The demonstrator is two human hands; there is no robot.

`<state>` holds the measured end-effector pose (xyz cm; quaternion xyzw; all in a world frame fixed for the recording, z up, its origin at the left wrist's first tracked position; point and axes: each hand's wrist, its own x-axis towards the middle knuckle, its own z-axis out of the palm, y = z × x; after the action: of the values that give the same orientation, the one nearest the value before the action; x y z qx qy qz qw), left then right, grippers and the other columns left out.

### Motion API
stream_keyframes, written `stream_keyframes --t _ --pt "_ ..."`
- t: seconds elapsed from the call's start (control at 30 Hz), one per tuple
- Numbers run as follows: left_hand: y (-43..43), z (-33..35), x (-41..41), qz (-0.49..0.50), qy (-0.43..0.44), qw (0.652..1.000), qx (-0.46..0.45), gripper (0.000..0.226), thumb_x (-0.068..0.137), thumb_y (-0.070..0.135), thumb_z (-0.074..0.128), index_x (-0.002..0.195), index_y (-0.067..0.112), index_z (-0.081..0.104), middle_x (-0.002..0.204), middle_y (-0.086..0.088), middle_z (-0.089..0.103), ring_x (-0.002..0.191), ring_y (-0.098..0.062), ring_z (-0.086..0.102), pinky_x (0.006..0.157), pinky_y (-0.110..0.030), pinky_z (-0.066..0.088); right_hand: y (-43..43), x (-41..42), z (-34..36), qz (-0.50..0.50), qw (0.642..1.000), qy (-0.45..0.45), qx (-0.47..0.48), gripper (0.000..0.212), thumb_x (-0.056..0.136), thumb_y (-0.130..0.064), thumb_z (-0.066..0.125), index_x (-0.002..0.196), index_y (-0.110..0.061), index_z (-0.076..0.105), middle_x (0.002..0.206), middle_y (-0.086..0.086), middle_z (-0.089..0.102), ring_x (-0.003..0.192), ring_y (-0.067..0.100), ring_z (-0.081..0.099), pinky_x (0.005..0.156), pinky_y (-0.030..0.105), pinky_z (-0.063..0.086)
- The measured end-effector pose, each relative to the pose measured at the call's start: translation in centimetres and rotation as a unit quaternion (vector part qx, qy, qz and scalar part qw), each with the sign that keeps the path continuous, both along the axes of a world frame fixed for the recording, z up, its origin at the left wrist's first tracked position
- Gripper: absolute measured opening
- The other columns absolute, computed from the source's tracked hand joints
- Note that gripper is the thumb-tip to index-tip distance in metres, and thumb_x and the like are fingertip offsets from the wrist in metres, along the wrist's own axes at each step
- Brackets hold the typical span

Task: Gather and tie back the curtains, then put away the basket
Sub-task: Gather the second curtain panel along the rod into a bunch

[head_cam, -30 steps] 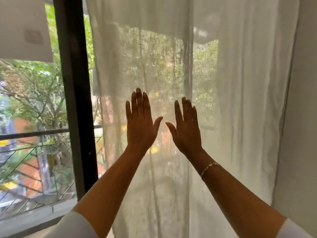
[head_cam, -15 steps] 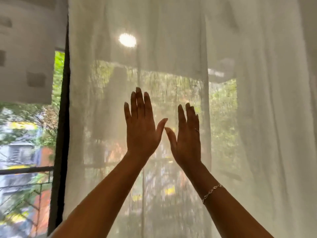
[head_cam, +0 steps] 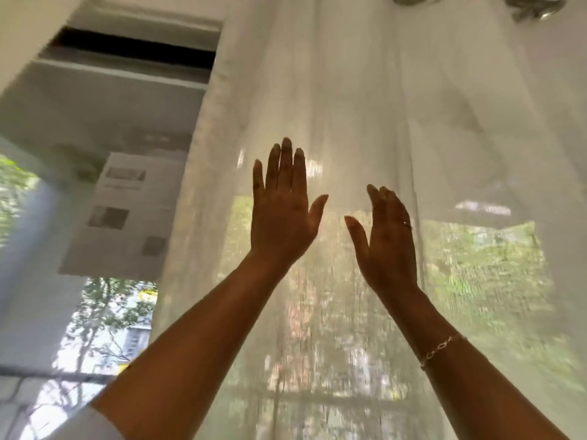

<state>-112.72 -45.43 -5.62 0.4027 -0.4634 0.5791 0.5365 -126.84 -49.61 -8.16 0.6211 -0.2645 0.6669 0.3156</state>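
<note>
Left hand (head_cam: 281, 217) raised flat, fingers straight, released, before sheer curtain (head_cam: 349, 106). Right hand (head_cam: 386, 239) beside it, fingers slightly curved, grasping nothing; contact with curtain unclear.

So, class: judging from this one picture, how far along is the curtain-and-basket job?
Done: nothing visible; the sheer curtain hangs spread, ungathered. In hand: the left hand and the right hand are raised open before it, gripping nothing. Left: gathering, tying, and putting away the basket, which is not in view.

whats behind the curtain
Through the sheer curtain show green trees and a pale overhang's edge; details are blurred by the cloth. Both hands are raised in front of it, open.
</note>
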Motion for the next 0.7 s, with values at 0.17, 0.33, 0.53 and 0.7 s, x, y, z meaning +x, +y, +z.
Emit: stream_keyframes --t 0.17,0.33,0.53,0.7 --pt "1.7 3.8 2.1 0.083 -0.007 0.996 -0.009 0.068 0.089 0.043 0.029 0.141 -0.001 0.028 0.149 -0.023 0.028 0.140 -0.036 0.026 0.114 -0.049 0.015 0.7 -0.9 5.2 0.021 1.000 0.014 0.002 0.064 0.093 -0.051 0.035 0.146 -0.017 0.021 0.153 0.008 0.025 0.143 0.023 0.019 0.113 0.036 0.025" --pt "4.5 6.6 5.2 0.045 0.125 0.988 -0.084 0.070 0.088 0.039 0.046 0.140 -0.004 0.027 0.144 -0.029 0.032 0.137 -0.043 0.027 0.114 -0.050 0.014 1.2 -1.2 8.7 0.032 0.999 0.025 0.002 0.062 0.095 -0.040 0.039 0.147 -0.012 0.018 0.151 0.012 0.028 0.142 0.026 0.021 0.113 0.039 0.028" --pt "7.1 7.4 8.6 -0.199 0.371 0.907 -0.025 0.059 0.081 0.038 0.066 0.116 -0.006 0.049 0.119 -0.030 0.055 0.105 -0.044 0.054 0.089 -0.050 0.042 2.0 -0.8 10.6 0.038 0.999 0.019 -0.002 0.061 0.095 -0.038 0.042 0.145 -0.010 0.022 0.144 0.014 0.037 0.134 0.029 0.033 0.106 0.039 0.036" --pt "6.8 7.6 7.5 -0.287 0.259 0.922 0.032 0.013 0.087 0.009 0.058 0.079 0.012 0.048 0.071 -0.005 0.052 0.060 -0.016 0.046 0.052 -0.016 0.039 2.3 -0.4 11.3 0.036 0.999 0.027 -0.009 0.059 0.094 -0.036 0.045 0.143 -0.009 0.026 0.142 0.013 0.039 0.133 0.027 0.034 0.105 0.038 0.036"
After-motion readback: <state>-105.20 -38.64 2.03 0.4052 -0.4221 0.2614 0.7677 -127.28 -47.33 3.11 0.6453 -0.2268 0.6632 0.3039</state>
